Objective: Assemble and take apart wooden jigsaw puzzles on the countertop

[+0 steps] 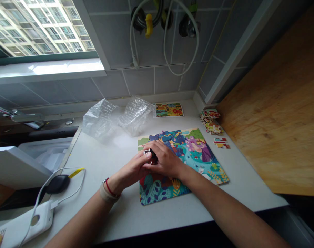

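A colourful jigsaw puzzle lies flat on the white counter. Both my hands meet over its left part. My left hand wears a red string and a band at the wrist, and its fingers pinch a small dark thing with white edges, maybe a puzzle piece. My right hand is curled over the same spot and touches that thing. What exactly it is stays partly hidden by my fingers.
Loose puzzle pieces are stacked at the counter's right back corner beside a wooden panel. A reference picture and crumpled clear plastic lie behind the puzzle. A white power bank with cable and a sink are left.
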The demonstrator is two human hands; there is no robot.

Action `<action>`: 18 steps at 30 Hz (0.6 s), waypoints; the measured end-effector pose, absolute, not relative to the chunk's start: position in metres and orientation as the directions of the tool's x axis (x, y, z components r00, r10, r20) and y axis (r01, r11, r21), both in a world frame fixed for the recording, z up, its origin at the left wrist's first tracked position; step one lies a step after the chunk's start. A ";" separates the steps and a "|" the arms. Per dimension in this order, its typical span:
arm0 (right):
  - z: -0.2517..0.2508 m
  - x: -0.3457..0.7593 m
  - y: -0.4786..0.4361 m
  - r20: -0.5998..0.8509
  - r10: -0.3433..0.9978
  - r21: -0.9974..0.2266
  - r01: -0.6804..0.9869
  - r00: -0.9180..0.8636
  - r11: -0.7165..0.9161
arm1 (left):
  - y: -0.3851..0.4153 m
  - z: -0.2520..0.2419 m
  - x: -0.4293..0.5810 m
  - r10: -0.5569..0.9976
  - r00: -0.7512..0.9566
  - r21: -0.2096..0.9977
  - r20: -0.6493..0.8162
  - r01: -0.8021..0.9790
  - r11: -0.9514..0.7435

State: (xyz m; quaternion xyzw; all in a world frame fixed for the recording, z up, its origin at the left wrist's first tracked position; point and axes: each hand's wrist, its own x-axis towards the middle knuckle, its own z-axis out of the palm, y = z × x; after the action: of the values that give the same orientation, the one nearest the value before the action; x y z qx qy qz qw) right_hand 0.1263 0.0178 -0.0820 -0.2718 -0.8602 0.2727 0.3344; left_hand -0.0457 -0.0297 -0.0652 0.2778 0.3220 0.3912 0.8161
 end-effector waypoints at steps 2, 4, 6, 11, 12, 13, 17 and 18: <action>-0.083 0.127 0.018 0.427 0.637 -0.623 0.301 -0.642 0.722 | -0.029 -0.065 -0.045 0.811 0.507 0.723 -0.290 -0.439 0.533; -0.083 0.127 0.017 0.417 0.628 -0.609 0.311 -0.657 0.730 | -0.028 -0.065 -0.045 0.815 0.491 0.748 -0.306 -0.406 0.526; -0.082 0.128 0.017 0.396 0.623 -0.613 0.312 -0.674 0.726 | -0.027 -0.067 -0.046 0.815 0.466 0.757 -0.345 -0.374 0.535; -0.079 0.128 0.015 0.366 0.640 -0.638 0.319 -0.675 0.701 | -0.025 -0.070 -0.045 0.824 0.403 0.735 -0.397 -0.398 0.549; -0.079 0.128 0.015 0.367 0.645 -0.644 0.317 -0.670 0.696 | -0.024 -0.070 -0.044 0.831 0.391 0.734 -0.396 -0.409 0.542; -0.078 0.128 0.015 0.372 0.649 -0.650 0.313 -0.664 0.692 | -0.024 -0.069 -0.044 0.835 0.382 0.733 -0.396 -0.416 0.538; -0.078 0.127 0.016 0.420 0.666 -0.676 0.276 -0.617 0.683 | -0.022 -0.064 -0.045 0.846 0.331 0.713 -0.418 -0.459 0.531; -0.077 0.127 0.016 0.436 0.670 -0.682 0.265 -0.601 0.682 | -0.021 -0.063 -0.046 0.855 0.309 0.707 -0.416 -0.483 0.518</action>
State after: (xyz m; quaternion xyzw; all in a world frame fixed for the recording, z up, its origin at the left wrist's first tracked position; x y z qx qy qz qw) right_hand 0.1272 0.0155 -0.0775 -0.2758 -0.8470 0.2880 0.3515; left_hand -0.0456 -0.0208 -0.0633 0.2337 0.3988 0.4319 0.7744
